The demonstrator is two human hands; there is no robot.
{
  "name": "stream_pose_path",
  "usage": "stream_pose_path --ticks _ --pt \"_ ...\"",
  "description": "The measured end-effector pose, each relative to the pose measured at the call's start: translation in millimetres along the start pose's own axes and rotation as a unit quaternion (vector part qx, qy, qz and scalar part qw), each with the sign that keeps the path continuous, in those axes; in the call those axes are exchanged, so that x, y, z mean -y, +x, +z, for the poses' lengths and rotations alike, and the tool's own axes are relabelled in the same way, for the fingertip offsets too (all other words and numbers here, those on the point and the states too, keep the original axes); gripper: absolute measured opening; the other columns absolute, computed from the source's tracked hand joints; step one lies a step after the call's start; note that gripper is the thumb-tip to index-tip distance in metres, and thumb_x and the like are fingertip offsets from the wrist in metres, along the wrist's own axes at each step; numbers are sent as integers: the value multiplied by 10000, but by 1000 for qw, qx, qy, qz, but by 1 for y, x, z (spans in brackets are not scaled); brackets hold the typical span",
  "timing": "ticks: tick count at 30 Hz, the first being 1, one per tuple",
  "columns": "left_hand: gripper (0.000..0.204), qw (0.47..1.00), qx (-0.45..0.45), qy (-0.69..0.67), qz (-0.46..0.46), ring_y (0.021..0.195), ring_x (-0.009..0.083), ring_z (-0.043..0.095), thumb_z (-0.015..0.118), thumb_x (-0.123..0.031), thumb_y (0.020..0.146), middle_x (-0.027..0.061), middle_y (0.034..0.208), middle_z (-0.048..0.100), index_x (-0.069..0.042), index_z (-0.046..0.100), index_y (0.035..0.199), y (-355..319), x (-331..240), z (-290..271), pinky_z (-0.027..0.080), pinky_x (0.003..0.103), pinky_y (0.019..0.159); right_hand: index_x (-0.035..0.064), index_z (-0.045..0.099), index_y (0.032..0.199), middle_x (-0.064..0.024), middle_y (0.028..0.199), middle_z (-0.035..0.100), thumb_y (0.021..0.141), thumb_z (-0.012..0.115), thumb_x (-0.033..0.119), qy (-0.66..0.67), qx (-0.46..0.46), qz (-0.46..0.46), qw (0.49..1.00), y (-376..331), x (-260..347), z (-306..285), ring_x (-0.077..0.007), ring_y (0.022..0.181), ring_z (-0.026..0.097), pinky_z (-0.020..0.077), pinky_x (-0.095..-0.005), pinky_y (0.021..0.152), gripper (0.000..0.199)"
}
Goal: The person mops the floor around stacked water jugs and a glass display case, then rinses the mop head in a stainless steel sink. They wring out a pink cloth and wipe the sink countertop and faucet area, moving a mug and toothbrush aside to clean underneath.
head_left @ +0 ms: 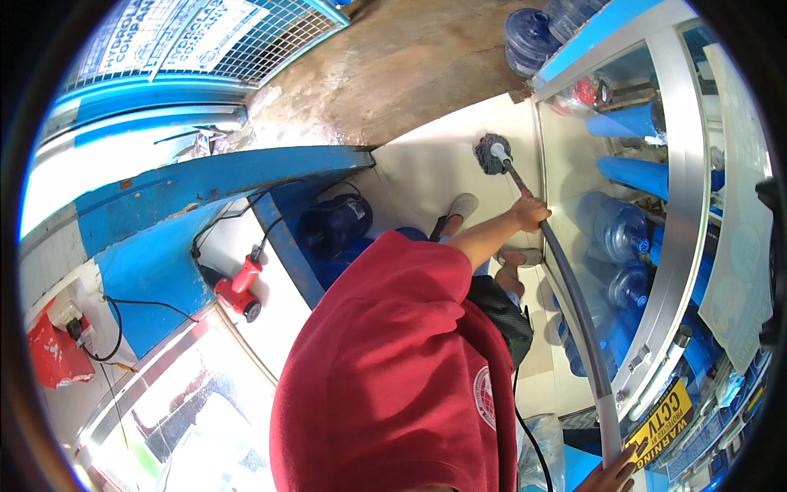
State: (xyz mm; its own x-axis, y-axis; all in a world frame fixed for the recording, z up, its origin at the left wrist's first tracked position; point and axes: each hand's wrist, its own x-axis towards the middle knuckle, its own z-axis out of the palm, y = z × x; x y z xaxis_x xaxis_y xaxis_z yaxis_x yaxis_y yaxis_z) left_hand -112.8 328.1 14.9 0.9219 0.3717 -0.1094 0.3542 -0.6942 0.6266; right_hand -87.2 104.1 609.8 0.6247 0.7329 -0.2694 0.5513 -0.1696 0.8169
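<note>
My left hand (529, 211) reaches out from a red sleeve and grips the long grey handle of a mop (574, 303) partway down. The dark grey mop head (490, 154) rests on the pale tiled floor (426, 164) ahead of my shoes. My right hand (611, 476) shows only partly at the lower edge, closed around the white upper end of the same handle. My red shirt fills the middle of the view.
A metal-framed glass partition (684, 205) stands on the right with blue water jugs (611, 225) behind it. A dark blue jug (332, 225) sits under a blue counter (205, 180). A red heat gun (238, 291) with a black cord lies at the left.
</note>
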Motion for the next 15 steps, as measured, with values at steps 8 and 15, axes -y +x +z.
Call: stream_pose_path --ticks 8,15 --pt "180 988 63 141 18 840 298 654 727 -261 606 86 762 646 -123 664 701 3 25 -41 505 472 804 202 593 1319 -69 1040 684 857 673 198 275 101 -32 956 -48 19 61 -284 791 669 542 -402 651 469" --pt "257 984 85 -79 133 813 341 674 750 -328 591 150 734 670 -117 708 732 -5 -104 -70 537 461 729 71 680 888 -103 787 647 853 639 225 93 -70 92 989 -112 -97 56 -287 669 634 503 -408 597 163"
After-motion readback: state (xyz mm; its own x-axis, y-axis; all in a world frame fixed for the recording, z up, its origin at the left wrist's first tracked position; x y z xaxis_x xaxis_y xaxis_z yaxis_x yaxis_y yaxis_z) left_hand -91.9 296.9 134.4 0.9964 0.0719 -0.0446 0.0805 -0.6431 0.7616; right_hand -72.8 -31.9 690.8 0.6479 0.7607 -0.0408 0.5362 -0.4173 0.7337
